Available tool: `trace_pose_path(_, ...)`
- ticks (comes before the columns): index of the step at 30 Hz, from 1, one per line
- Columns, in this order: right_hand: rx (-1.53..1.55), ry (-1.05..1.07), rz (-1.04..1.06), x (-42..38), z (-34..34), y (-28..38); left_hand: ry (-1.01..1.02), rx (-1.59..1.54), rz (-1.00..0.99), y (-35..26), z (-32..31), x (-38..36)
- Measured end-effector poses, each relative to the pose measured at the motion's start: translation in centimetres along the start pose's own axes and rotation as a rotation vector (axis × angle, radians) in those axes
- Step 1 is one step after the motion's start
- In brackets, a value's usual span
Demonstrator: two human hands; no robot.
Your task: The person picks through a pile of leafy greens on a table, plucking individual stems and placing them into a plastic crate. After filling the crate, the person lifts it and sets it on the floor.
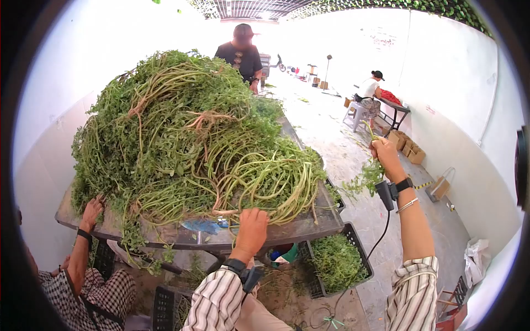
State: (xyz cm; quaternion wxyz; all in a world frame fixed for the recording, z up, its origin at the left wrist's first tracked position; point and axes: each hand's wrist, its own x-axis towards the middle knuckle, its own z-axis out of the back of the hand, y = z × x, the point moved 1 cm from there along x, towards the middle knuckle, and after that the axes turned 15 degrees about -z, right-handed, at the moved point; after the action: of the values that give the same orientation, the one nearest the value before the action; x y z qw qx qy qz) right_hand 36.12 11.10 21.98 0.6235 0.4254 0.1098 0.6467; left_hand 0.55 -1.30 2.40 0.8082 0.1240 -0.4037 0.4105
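A big heap of leafy green stems (pixel 165 127) covers most of a dark table (pixel 284 227). My left hand (pixel 252 230) is at the table's front edge, its fingers curled at the end of a thick pale stem (pixel 225 212); whether it grips the stem is hard to tell. Raised to the right of the table, my right hand (pixel 385 153) is closed round a small bunch of green stems (pixel 369 175), whose leaves hang down on its left side.
Below the table's right side stands a black crate (pixel 369 276) of greens. A co-worker's hand (pixel 93 212) touches the heap at left. One person (pixel 240 52) stands behind the table; another (pixel 371 91) sits by a table with red items. Cardboard boxes (pixel 408 148) line the right wall.
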Motion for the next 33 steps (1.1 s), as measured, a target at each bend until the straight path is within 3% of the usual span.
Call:
trace_pose_path(1,0.266,0.146,-0.199,-0.7,0.7,0.8,-0.003,-0.004,0.006,-0.1,-0.1,-0.1)
trace_pose_path(7,0.282,0.413,-0.2,-4.2,-3.2,1.5,0.009,-0.006,0.038,-0.2,-0.1,-0.1)
trace_pose_path(10,0.37,0.504,-0.184,-5.0,-5.9,0.8,0.004,-0.011,0.033,-0.3,0.1,-0.1)
trace_pose_path(12,0.576,0.585,-0.291,-6.3,-7.2,1.9,-0.002,-0.026,0.027,-0.2,0.1,-0.1)
trace_pose_path(15,0.513,0.61,-0.346,-6.6,-8.4,1.5,0.001,-0.025,0.032,-0.1,-0.1,-0.2)
trace_pose_path(16,0.463,0.5,-0.358,-6.8,-8.8,1.4,0.008,0.002,0.038,-0.1,-0.3,-0.1)
trace_pose_path(20,0.503,0.433,-0.348,-6.4,-10.1,-0.3,0.007,0.022,0.054,-0.2,0.0,-0.1)
trace_pose_path(22,0.21,0.595,-0.076,-7.2,-10.1,0.0,-0.004,-0.027,0.034,-0.2,0.0,0.0)
trace_pose_path(23,0.205,0.599,-0.077,-8.0,-10.3,0.0,-0.006,-0.031,0.039,-0.2,-0.1,0.0)
trace_pose_path(25,0.067,0.828,0.144,-10.0,-11.3,0.7,0.0,-0.013,0.039,-0.1,-0.2,-0.1)
trace_pose_path(26,0.066,0.828,0.139,-10.5,-11.2,1.6,0.002,-0.017,0.039,-0.2,-0.2,0.0)
trace_pose_path(28,-0.222,0.703,0.137,-11.2,-10.7,3.2,-0.001,-0.032,0.038,-0.2,0.0,-0.1)
trace_pose_path(29,-0.22,0.703,0.139,-10.9,-11.1,3.0,0.0,-0.029,0.037,-0.2,0.0,-0.2)
trace_pose_path(31,-0.003,0.427,0.178,-9.6,-11.9,2.8,0.004,-0.036,0.047,-0.3,0.0,-0.1)
trace_pose_path(33,-0.018,0.423,0.159,-8.8,-12.8,3.2,0.001,-0.036,0.047,-0.3,0.1,-0.2)
